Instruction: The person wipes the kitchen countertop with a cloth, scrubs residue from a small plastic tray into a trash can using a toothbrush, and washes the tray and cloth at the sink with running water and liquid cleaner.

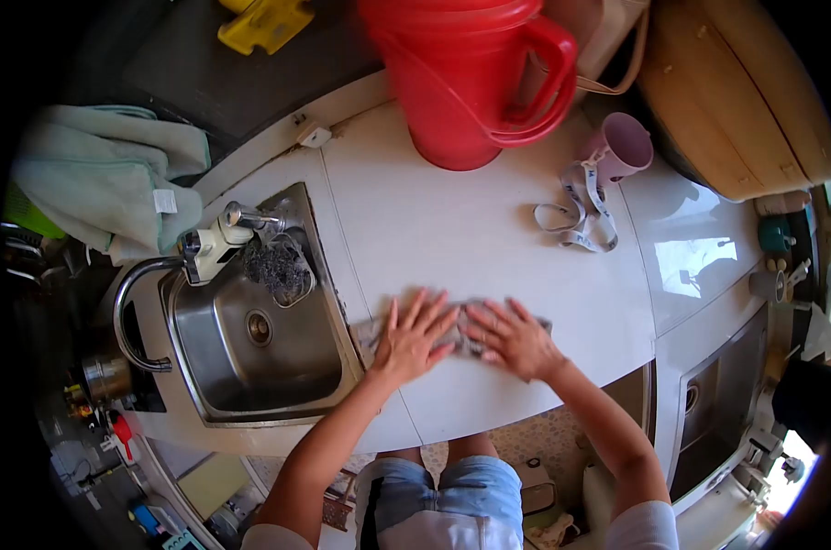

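Both of my hands lie flat on a greyish folded cloth (368, 334) on the white tiled counter (489, 229). My left hand (415, 337) has its fingers spread over the cloth's left part, close to the sink's right edge. On the right part rests my right hand (510, 337), fingers apart and slightly blurred. Between the two hands a bit of the cloth shows, and its ends stick out on either side. Most of the cloth is hidden under my palms.
To the left is a steel sink (250, 367) with a faucet (140, 275) and a wire scrubber (278, 266). Behind stand a red pitcher (461, 82) and a pink mug (625, 147) with a lanyard (585, 215). A wooden container (727, 92) is at the back right.
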Demonstrator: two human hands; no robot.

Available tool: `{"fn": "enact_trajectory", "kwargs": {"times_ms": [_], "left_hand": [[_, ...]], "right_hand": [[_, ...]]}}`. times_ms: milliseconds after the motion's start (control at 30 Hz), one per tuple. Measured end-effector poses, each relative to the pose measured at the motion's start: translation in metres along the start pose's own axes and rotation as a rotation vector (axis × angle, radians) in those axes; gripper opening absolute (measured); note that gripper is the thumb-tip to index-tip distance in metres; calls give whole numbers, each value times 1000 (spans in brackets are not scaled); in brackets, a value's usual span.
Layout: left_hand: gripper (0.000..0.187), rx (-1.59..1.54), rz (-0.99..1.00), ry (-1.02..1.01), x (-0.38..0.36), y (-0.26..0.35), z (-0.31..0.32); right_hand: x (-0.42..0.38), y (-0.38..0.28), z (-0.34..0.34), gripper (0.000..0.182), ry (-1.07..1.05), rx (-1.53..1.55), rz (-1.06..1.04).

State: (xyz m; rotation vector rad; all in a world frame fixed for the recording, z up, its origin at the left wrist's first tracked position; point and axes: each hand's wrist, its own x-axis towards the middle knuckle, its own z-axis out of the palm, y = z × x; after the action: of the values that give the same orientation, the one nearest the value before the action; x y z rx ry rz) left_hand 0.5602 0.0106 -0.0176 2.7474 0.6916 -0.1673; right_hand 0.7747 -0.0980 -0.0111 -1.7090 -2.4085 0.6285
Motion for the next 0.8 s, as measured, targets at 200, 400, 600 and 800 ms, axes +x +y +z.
{"fn": "enact_trajectory", "kwargs": {"times_ms": [200, 400, 600, 800], "left_hand": [[51, 44, -178, 311, 110, -89, -24], [51, 47, -237, 475, 137, -115, -31], [60, 65, -372, 140, -17, -34, -1], [60, -166, -455, -39, -173, 69, 6]], "right_hand": [[135, 75, -32, 44, 341, -130, 90], [180, 79, -36, 47, 391, -213, -44], [85, -16, 22, 50, 215, -133, -37], [-33, -144, 76, 48, -8, -42, -145]]}}
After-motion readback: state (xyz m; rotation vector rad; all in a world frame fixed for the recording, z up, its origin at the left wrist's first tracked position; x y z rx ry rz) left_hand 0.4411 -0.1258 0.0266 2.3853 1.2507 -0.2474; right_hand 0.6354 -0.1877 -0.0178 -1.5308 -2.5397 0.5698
